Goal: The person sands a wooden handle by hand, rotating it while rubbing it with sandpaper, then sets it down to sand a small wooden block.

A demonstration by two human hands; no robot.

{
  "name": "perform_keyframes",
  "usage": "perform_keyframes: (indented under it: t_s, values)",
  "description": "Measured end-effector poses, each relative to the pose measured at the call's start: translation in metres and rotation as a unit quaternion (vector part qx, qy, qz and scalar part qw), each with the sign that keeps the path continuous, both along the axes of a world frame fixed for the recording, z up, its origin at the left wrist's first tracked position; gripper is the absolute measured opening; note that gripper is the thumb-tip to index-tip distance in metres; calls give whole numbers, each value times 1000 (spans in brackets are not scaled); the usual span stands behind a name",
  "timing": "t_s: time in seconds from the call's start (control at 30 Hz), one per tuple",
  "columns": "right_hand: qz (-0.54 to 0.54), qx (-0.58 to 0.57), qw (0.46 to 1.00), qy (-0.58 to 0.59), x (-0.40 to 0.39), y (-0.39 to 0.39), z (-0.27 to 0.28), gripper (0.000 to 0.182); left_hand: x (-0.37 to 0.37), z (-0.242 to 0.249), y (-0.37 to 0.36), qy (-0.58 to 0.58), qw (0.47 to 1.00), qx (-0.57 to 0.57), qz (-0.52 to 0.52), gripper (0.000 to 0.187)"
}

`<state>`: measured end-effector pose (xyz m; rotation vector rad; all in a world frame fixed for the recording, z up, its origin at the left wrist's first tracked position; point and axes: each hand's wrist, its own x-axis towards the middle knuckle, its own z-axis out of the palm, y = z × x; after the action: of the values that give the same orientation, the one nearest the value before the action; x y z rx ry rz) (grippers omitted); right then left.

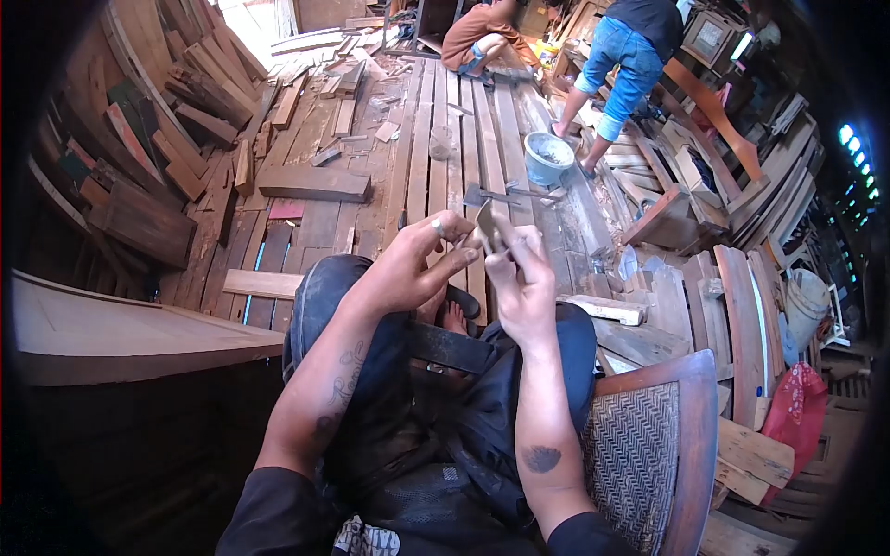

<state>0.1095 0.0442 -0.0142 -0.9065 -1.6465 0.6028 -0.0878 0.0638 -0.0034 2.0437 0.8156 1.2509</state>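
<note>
Both of my hands are raised close together above my knees, in the middle of the view. My right hand (521, 269) has its fingers bent round a small flat olive-brown piece (486, 222), which stands up between the hands. My left hand (431, 258), with a ring on one finger, pinches at something small beside that piece; the fingers hide what it is. Beyond the hands, a hammer-like tool (476, 195) lies on the slatted wooden floor (417, 139).
A whitish bucket (548, 159) stands ahead, beside a person in jeans (623, 60) bending over. Another person (482, 42) squats farther back. A thick wooden block (315, 183) lies left. A woven chair (635, 454) is at my right, near stacked boards (742, 334).
</note>
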Motion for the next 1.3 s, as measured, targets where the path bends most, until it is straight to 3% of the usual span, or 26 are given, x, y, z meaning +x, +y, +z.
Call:
perform_keyframes:
  t_s: [0.07, 0.2, 0.33, 0.47, 0.57, 0.7, 0.83, 0.97, 1.1, 1.23, 1.3]
  values:
    - [-32, -26, 999, 5, 1, 7, -1, 54, 1, 2, 2, -1, 1000, -10, -8, 23]
    - [15, 32, 999, -17, 3, -1, 7, 51, 3, 0, 2, -2, 1000, -25, -13, 23]
    - [-42, -32, 998, -27, 6, 6, -1, 52, 2, 4, 0, -2, 999, -29, -13, 24]
    - [4, 21, 1000, -10, 3, 2, 1, 52, -2, 0, 3, 18, 999, -20, -18, 25]
    - [-36, -31, 999, -11, 5, 6, -3, 52, 2, 2, 0, 3, 1000, -22, -8, 26]
    - [7, 29, 1000, -10, 3, 0, 3, 51, 0, 2, 2, 25, 999, -13, -20, 24]
    - [-50, -49, 998, -1, 6, 7, -5, 52, 2, 6, -1, 7, 999, -32, -17, 23]
    - [4, 2, 1000, 23, 6, 3, -1, 47, 4, 6, 0, 5, 999, -26, -19, 24]
    - [-42, -65, 997, 22, 4, 5, -3, 50, 3, 3, 0, -9, 998, -40, -41, 23]
    - [25, -9, 999, 31, 5, -1, 5, 51, 3, 4, -1, 9, 999, -33, -27, 24]
    - [0, -17, 1000, 26, 4, 4, -4, 53, 2, 3, 0, 13, 999, -33, -18, 24]
